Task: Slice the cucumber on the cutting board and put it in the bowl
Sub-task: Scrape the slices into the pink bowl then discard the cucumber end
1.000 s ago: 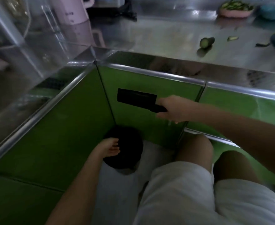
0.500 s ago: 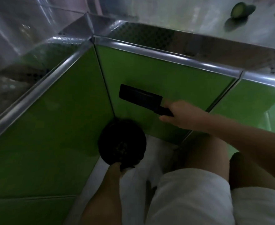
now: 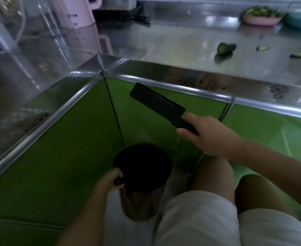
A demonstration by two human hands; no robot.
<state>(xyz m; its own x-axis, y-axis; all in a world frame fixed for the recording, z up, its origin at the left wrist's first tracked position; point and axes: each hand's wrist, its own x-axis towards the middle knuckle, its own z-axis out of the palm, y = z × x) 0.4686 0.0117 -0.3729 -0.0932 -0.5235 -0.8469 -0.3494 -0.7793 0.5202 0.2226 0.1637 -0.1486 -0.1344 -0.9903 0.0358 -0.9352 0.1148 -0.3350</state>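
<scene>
Right hand (image 3: pixel 208 134) is wrapping tight around the handle of the knife (image 3: pixel 156 102), thumb riding up along the side, and the black blade is pointing up and left in front of the green cabinet (image 3: pixel 75 148), just under the counter (image 3: pixel 164 41) lip. Left hand (image 3: pixel 112 178) is curling round the near edge of the dark top of the bin (image 3: pixel 139 205) down on the floor, and the bare knees are crowding in right beside it. The cucumber (image 3: pixel 226 48) isn't anywhere near the hands: a cut stub is lying up on the bare counter, well apart from everything down here, with a couple of scraps (image 3: pixel 262 48) off to its right and the pink bowl (image 3: pixel 262 20) at the back already holding slices. I can't make out a cutting board for sure. What's worrying me is the knife hanging in the air while the other hand is busy with the bin. Straightening up carelessly could be knocking the blade into that metal edge, or swinging it across the left arm or knee. The stub is also sitting round and loose on slick steel, so it could be rolling when grabbed.
</scene>
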